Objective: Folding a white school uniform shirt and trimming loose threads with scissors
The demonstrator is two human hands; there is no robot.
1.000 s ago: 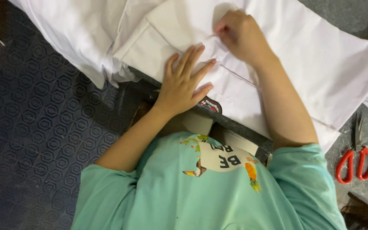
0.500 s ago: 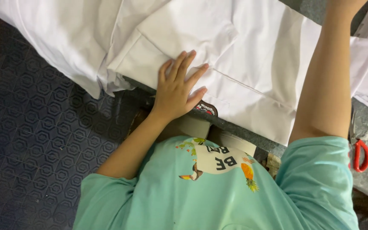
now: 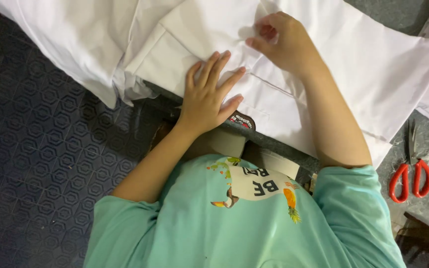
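- Head view, left hand [image 3: 208, 97]: fingers spread, palm pressed flat on white fabric [image 3: 323, 74].
- Right hand [image 3: 280, 40]: fingers curled, pinching a fold of the same fabric.
- White fabric: layered over the table edge, hanging toward the dark patterned floor [image 3: 40, 159].
- Red-handled scissors [image 3: 412, 173]: on the grey surface, well right of both hands.

Both hands [image 3: 209, 94] on the cloth [image 3: 353, 69], scissors [image 3: 411, 173] to its right.
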